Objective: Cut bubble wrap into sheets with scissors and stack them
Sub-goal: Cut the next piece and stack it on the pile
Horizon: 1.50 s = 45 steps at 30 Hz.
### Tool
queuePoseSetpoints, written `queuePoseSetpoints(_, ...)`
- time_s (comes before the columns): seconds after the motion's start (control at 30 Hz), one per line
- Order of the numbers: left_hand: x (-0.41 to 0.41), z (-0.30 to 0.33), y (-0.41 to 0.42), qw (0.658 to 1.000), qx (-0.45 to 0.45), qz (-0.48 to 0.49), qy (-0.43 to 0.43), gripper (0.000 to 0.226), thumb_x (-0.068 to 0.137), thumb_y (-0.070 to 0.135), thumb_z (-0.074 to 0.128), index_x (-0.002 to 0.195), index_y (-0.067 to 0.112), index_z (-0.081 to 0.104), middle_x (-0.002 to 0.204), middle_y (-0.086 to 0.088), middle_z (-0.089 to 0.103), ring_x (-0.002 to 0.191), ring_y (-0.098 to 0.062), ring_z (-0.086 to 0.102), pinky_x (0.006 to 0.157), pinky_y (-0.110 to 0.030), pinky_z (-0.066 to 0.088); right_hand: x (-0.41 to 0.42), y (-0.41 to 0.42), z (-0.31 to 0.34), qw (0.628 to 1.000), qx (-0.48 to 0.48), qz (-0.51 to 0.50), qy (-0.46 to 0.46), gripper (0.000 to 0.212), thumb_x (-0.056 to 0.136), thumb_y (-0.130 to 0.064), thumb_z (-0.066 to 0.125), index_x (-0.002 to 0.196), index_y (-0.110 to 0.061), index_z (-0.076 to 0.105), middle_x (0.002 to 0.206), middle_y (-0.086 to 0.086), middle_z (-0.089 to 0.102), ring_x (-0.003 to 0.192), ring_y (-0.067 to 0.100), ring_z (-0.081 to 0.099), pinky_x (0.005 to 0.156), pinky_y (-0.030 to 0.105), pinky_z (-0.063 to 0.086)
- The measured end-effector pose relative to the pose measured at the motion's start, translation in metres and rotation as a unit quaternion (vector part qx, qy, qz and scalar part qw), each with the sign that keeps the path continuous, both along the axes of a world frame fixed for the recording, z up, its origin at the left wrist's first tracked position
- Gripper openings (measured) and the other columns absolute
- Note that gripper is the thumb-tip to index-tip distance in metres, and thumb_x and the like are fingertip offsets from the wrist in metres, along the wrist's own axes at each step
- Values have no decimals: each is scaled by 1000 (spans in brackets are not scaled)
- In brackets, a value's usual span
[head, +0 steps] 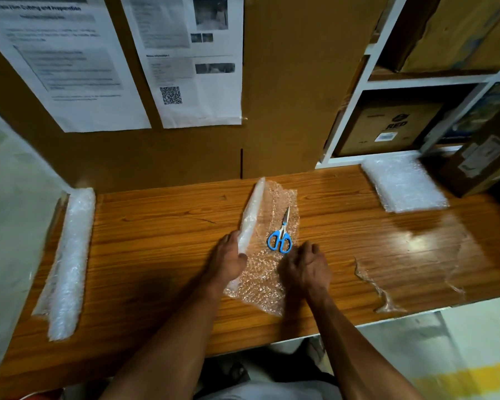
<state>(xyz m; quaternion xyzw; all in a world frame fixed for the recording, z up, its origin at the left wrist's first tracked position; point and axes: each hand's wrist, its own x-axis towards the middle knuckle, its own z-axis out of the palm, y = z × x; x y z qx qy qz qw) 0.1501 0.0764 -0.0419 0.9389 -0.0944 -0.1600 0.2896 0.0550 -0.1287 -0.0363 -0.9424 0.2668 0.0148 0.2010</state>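
A small roll of bubble wrap (252, 215) lies mid-table, partly unrolled into a clear sheet (272, 272) that spreads toward me. My left hand (228, 259) grips the near end of the roll. My right hand (306, 268) rests on the unrolled sheet with its fingers bent, just right of the roll. Blue-handled scissors (281, 235) lie shut on the sheet between my hands, blades pointing away. A stack of cut sheets (403, 183) sits at the back right of the wooden table (162, 235).
A larger bubble wrap roll (67, 261) lies along the table's left edge. A scrap of clear plastic film (384, 293) lies near the right front edge. Cardboard boxes (479, 160) and white shelving (355, 99) stand at the back right. Papers (185, 62) hang on the board behind.
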Motion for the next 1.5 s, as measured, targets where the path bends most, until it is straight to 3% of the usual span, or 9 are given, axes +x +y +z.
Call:
queuePoseSetpoints(0.13,0,0,18,997,55,37,-36,75,95,39,65,157,26,26,147,-2,47,119,-25,58,82,-36,51,13,0,-3,993,-30,114,-4,51,102,-43,48,146,-17,46,154,9,45,138,31,42,107,47,39)
queuePoseSetpoints(0.23,1,1,22,994,74,55,-60,76,96,44,60,160,32,19,143,0,42,106,-21,58,72,-34,48,19,-6,-11,988,-19,143,52,74,99,-55,23,163,-19,27,172,3,25,157,29,20,122,51,21)
queuePoseSetpoints(0.43,3,-3,9,995,67,-12,-69,78,94,37,70,158,33,26,151,1,41,128,-24,52,95,-39,54,15,-16,-15,978,-59,152,132,67,110,-54,19,168,-29,-4,175,-10,-8,162,28,-9,128,60,5)
queuePoseSetpoints(0.7,4,-5,-25,996,32,-69,-41,78,92,20,68,159,29,28,154,-6,39,133,-28,48,104,-38,48,-1,-43,-8,981,-101,83,145,70,108,-55,18,169,-23,5,176,4,-4,161,32,-11,127,59,1)
queuePoseSetpoints(0.97,-1,-7,3,991,95,-7,-95,70,91,25,67,153,29,34,138,-3,50,103,-24,62,64,-33,46,0,-35,-6,987,-60,122,85,68,109,-52,23,169,-24,4,177,0,1,163,26,-3,129,55,7)
queuePoseSetpoints(1.07,0,-6,8,988,103,12,-113,68,93,21,65,154,29,37,136,-5,51,104,-21,59,69,-30,50,6,-29,-10,979,-55,154,123,68,110,-52,20,169,-24,0,176,-2,-8,162,24,-11,129,55,2)
queuePoseSetpoints(1.27,-1,-9,19,987,118,-14,-106,92,81,52,77,157,38,26,144,-2,40,124,-23,48,87,-40,56,10,-25,-12,978,-57,152,133,71,109,-46,25,168,-21,-6,175,0,-13,160,26,-17,128,58,0)
queuePoseSetpoints(1.4,2,-9,31,991,85,-28,-103,90,84,14,75,158,32,28,144,0,44,114,-20,52,76,-35,56,8,-27,-20,971,-65,170,152,74,107,-42,28,167,-22,-10,174,0,-20,159,29,-22,128,63,2)
queuePoseSetpoints(1.5,11,-8,46,985,111,19,-131,84,82,6,75,155,24,37,138,-5,52,111,-24,56,80,-37,56,10,-32,-15,971,-69,161,165,73,109,-38,29,167,-21,-13,173,2,-23,158,31,-24,127,64,-1)
